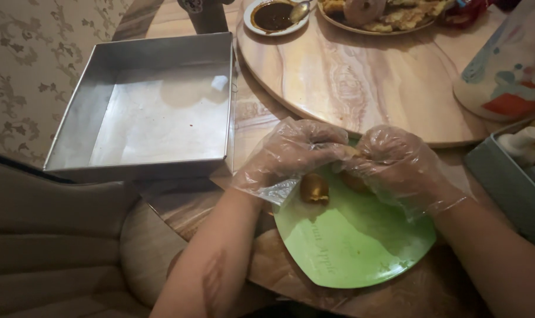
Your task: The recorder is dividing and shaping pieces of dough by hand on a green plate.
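Showing two hands in thin clear gloves meeting over the far edge of a green plate [361, 247]. Left hand [294, 154] and right hand [397, 165] pressed together, fingers [332, 147] curled inward and pinching a small pale golden morsel [353, 152] between the fingertips, just above the plate's far rim. Resting on the plate under the left hand: a brown glazed piece of food [314, 189], apart from the fingers. Another brownish piece [354, 181] half hidden under the right hand, contact impossible to tell. Plate set on the near edge of a marbled bench [179, 206]. Left of the plate and touching the bench: a square metal baking tin [143, 106] lined with pale paper. Beyond the plate: a round wooden turntable [350, 76] carrying a small white bowl of dark sauce [273, 16] with a spoon [300, 10], and a platter of fried food [385, 15] at its far side. Right of the plate: a grey tray [509, 182] holding pale bottles.
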